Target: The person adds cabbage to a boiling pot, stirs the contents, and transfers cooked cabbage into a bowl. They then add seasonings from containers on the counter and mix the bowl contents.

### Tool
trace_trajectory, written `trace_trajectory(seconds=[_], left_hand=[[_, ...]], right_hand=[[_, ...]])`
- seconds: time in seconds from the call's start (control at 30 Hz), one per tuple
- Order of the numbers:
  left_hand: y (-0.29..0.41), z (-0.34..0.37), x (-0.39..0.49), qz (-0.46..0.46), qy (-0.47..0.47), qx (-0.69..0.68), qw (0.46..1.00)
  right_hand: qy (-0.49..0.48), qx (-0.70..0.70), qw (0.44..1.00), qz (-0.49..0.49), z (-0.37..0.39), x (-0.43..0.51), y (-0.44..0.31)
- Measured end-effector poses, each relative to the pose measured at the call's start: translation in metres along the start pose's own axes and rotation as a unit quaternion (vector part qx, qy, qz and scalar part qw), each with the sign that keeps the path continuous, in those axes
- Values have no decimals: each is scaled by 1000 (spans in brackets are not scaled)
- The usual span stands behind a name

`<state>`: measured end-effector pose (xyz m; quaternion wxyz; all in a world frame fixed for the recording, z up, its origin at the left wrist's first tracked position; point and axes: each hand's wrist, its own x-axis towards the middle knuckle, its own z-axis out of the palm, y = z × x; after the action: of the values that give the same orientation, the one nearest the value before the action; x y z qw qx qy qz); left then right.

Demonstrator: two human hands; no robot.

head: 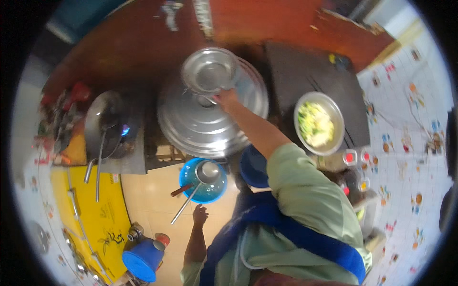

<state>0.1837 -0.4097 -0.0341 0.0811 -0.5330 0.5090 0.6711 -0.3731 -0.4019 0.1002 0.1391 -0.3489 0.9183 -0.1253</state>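
Note:
My right hand (226, 99) is closed on the near rim of a round metal basin (211, 73), above a large stepped metal lid (214, 134). Whether the basin rests on the lid or hangs just over it I cannot tell. Low at centre, my left hand (200, 215) holds nothing, its fingers apart, close to a blue tub (221, 189). A metal ladle (208, 172) and a tool with a reddish-brown handle (181, 190) lie across this tub. To the right, a metal bowl (340, 123) holds chopped yellow-green food (313, 123) on a dark board.
At left, a wok (93, 121) with a long-handled utensil (101, 161) sits beside a small blue flame (125, 130). Near my left side stand a yellow panel (100, 211) and a blue bucket (141, 261). Bottles with red caps (350, 157) stand at right.

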Motion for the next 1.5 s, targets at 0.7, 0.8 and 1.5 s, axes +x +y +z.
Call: trace_trajectory(seconds=[0.7, 0.8, 1.5], left_hand=[[-182, 148, -211, 30, 18, 213, 977], [-197, 151, -241, 30, 126, 66, 989], [-498, -98, -429, -87, 405, -33, 910]], right_hand=[[155, 727, 631, 222, -44, -398, 276], [149, 790, 557, 208, -53, -376, 274], [-142, 687, 695, 160, 102, -466, -186]])
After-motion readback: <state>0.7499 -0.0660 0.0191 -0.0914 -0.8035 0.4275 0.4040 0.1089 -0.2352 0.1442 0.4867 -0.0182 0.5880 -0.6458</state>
